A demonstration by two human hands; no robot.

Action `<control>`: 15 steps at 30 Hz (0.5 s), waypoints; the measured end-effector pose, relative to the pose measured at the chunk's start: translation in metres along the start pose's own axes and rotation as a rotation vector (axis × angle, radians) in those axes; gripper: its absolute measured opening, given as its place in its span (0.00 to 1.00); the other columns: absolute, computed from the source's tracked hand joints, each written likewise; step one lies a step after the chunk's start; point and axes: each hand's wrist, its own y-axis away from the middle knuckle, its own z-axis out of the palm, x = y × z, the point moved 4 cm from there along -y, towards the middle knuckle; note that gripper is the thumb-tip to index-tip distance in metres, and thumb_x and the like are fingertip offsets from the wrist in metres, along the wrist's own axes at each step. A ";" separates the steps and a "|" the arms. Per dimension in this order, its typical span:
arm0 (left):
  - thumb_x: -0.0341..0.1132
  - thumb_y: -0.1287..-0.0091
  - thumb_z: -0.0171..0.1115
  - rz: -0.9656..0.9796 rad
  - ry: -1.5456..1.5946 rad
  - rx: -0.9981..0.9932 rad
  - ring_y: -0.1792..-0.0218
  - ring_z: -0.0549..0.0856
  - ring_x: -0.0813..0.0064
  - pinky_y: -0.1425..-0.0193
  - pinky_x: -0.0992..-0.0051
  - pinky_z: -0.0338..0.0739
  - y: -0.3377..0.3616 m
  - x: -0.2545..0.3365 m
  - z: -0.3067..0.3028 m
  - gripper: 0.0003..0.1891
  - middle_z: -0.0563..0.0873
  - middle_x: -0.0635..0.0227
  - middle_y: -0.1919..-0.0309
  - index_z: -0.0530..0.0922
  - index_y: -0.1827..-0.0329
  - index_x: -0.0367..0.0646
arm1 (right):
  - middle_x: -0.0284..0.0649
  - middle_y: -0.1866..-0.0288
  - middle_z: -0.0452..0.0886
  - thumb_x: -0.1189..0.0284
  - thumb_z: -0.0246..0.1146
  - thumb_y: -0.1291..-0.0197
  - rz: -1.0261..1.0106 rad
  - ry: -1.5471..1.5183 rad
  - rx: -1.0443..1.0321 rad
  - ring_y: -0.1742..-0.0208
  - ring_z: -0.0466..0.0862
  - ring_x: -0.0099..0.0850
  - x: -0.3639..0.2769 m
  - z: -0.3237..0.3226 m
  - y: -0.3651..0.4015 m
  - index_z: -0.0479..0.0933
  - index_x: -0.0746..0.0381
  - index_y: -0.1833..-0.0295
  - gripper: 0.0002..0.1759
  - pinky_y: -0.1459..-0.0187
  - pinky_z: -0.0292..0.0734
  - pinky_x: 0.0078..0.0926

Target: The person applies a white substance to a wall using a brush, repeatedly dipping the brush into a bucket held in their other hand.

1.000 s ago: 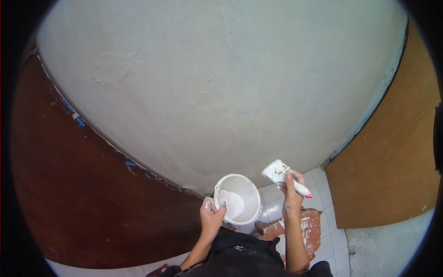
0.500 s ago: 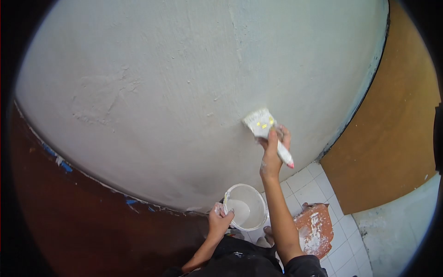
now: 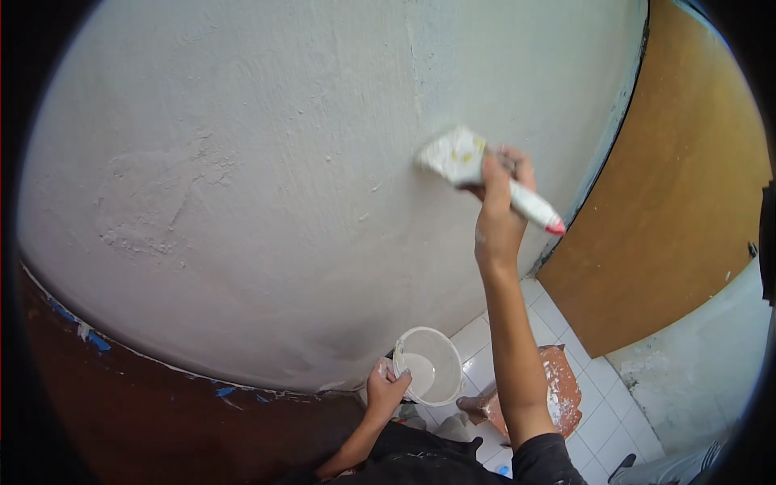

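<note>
My right hand (image 3: pixel 503 190) is closed round a wide paintbrush (image 3: pixel 454 158), its bristles against the pale wall (image 3: pixel 307 210). The brush is smeared with white, and its handle, red at the tip, points down to the right. Low in the view, my left hand (image 3: pixel 388 386) grips the rim of a white bucket (image 3: pixel 440 339) and has white smears on the fingers. White paint (image 3: pixel 417 373) lies in the bottom of the bucket. Rough, uneven patches show on the wall to the left of the brush.
A brown door-like panel (image 3: pixel 647 178) stands on the right. Dark red-brown surface (image 3: pixel 162 404) runs along the lower left, with blue scraps at its edge. A paint-splashed reddish stool or block (image 3: pixel 563 384) stands on white floor tiles (image 3: pixel 602 396).
My right hand has moved the brush upward along the wall, and the brush has tilted more sideways. My left hand still holds the bucket. The view has shifted slightly.
</note>
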 end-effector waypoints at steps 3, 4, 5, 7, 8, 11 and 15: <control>0.27 0.40 0.69 -0.030 0.055 0.009 0.79 0.76 0.83 0.78 0.77 0.72 0.005 0.014 0.003 0.13 0.73 0.75 0.79 0.69 0.70 0.42 | 0.45 0.53 0.79 0.65 0.56 0.27 -0.052 -0.056 -0.051 0.53 0.83 0.29 -0.004 0.005 -0.006 0.68 0.69 0.40 0.19 0.52 0.83 0.30; 0.25 0.40 0.69 -0.067 0.104 0.022 0.77 0.74 0.84 0.75 0.78 0.70 0.009 0.014 0.004 0.13 0.72 0.76 0.77 0.68 0.70 0.43 | 0.45 0.53 0.80 0.68 0.56 0.27 -0.010 -0.069 -0.023 0.54 0.82 0.28 0.014 -0.005 0.004 0.69 0.68 0.41 0.17 0.54 0.82 0.29; 0.23 0.40 0.68 -0.102 0.152 0.036 0.75 0.73 0.85 0.72 0.80 0.68 0.013 0.014 0.005 0.14 0.72 0.77 0.75 0.68 0.70 0.44 | 0.45 0.53 0.81 0.70 0.56 0.27 0.032 -0.084 0.005 0.55 0.82 0.26 0.037 -0.018 0.020 0.69 0.68 0.42 0.15 0.55 0.81 0.28; 0.22 0.40 0.68 -0.096 0.179 0.081 0.74 0.72 0.86 0.72 0.80 0.68 0.018 0.015 0.004 0.15 0.71 0.77 0.75 0.67 0.70 0.45 | 0.44 0.53 0.81 0.72 0.55 0.27 0.130 -0.069 0.059 0.57 0.81 0.25 0.092 -0.052 0.058 0.69 0.67 0.42 0.13 0.56 0.80 0.27; 0.23 0.41 0.68 -0.056 0.158 0.109 0.76 0.74 0.85 0.75 0.79 0.70 0.023 0.014 0.000 0.15 0.71 0.76 0.76 0.67 0.70 0.45 | 0.43 0.52 0.81 0.72 0.56 0.27 0.184 -0.038 0.086 0.57 0.81 0.25 0.121 -0.072 0.082 0.69 0.66 0.41 0.14 0.56 0.80 0.26; 0.23 0.41 0.68 -0.046 0.189 0.170 0.77 0.75 0.84 0.77 0.78 0.72 0.028 0.022 0.001 0.16 0.70 0.76 0.77 0.65 0.71 0.45 | 0.42 0.55 0.81 0.72 0.56 0.28 0.379 0.044 0.155 0.58 0.80 0.25 0.164 -0.107 0.131 0.69 0.67 0.42 0.14 0.57 0.79 0.26; 0.22 0.42 0.68 -0.072 0.091 0.261 0.77 0.72 0.84 0.75 0.79 0.67 0.056 0.002 -0.010 0.17 0.70 0.75 0.75 0.65 0.72 0.46 | 0.41 0.59 0.82 0.73 0.56 0.29 0.410 0.133 0.048 0.59 0.80 0.24 0.139 -0.095 0.115 0.70 0.68 0.43 0.14 0.58 0.79 0.24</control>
